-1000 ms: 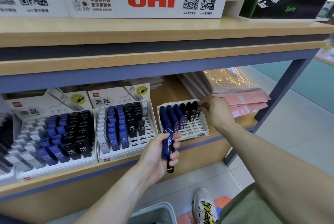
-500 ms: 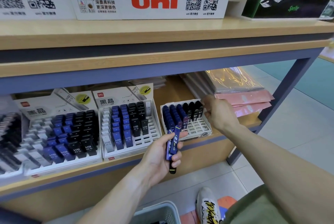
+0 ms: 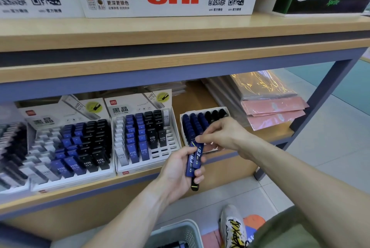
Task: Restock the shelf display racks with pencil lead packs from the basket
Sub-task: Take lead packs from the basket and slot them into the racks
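two blue "e0" lead packs [image 3: 193, 158] gripped in left hand [image 3: 180, 169]; right hand [image 3: 220, 135] pinches one's top.

racks [image 3: 144, 133] on shelf [image 3: 140, 184] | basket [image 3: 176, 231] below, on floor

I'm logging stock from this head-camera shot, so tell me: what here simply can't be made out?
- Basket contents: cut off by the bottom edge.
- Front slots of the small rack: hidden behind the right hand.
- Number of lead packs in the left hand: fingers cover them.
- Far-left rack: blurred, cropped by the left edge.
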`<state>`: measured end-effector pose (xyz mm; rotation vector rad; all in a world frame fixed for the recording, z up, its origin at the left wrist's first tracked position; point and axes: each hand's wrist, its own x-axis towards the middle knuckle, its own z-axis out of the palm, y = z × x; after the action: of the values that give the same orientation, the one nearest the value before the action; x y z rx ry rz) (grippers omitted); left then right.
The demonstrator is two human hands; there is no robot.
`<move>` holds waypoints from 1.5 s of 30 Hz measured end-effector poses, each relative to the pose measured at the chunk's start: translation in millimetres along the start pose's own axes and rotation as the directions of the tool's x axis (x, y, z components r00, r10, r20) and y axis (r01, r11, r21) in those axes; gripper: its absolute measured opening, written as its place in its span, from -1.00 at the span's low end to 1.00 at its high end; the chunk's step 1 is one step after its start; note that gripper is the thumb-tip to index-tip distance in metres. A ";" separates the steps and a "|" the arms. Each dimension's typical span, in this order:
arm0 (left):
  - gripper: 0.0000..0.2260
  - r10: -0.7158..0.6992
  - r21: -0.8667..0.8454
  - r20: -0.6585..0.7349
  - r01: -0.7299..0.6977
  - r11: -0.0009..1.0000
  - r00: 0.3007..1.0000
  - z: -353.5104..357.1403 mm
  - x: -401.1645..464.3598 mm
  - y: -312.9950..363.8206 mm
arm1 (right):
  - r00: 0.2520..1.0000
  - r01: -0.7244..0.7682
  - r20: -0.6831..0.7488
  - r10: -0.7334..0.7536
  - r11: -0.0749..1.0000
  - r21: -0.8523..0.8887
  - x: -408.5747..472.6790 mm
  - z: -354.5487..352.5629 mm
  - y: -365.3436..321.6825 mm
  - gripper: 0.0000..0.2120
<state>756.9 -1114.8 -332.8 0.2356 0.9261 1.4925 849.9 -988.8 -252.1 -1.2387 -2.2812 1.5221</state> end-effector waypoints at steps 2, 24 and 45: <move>-0.60 -0.002 0.019 -0.012 0.002 1.000 1.000 -1.3 0.8 -1.2 | 0.998 -0.026 -0.057 0.028 0.999 0.032 3.2 -5.9 -0.1 -0.81; -0.56 -0.058 0.068 -0.094 0.065 0.996 0.994 -5.5 1.4 -4.0 | 0.851 0.347 -0.148 -0.504 0.752 -0.560 30.9 -25.4 21.5 -0.80; -0.64 0.022 0.117 -0.050 -0.016 0.993 0.998 -6.1 -3.7 -3.3 | 0.869 0.295 -0.164 -0.468 0.754 -0.587 29.6 -13.6 28.5 -0.83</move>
<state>756.0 -1121.0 -337.5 0.2926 1.0563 1.4699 853.4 -954.4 -278.2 -0.9092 -2.6144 0.5005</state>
